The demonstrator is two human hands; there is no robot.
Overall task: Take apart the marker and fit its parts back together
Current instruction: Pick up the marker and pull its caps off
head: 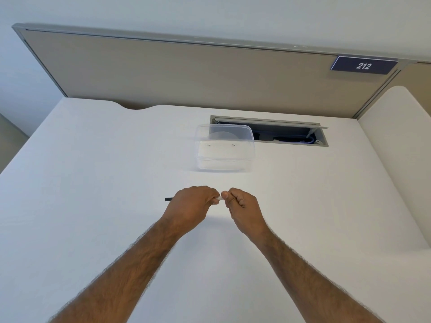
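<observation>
Both my hands hold the marker (218,198) level above the white desk, near the middle of the view. My left hand (190,203) is wrapped around the barrel, whose dark end (168,199) sticks out to the left of the fist. My right hand (242,206) is closed on the other end, with thumb and fingers pinching it. Only a short white stretch of the marker shows in the gap between the two fists. Which part my right hand grips is hidden by the fingers.
A clear plastic box (225,148) with a lid stands on the desk (93,183) beyond my hands. Behind it an open cable hatch (289,134) is sunk into the desk. A beige partition (186,75) with a "212" sign (363,65) closes the back.
</observation>
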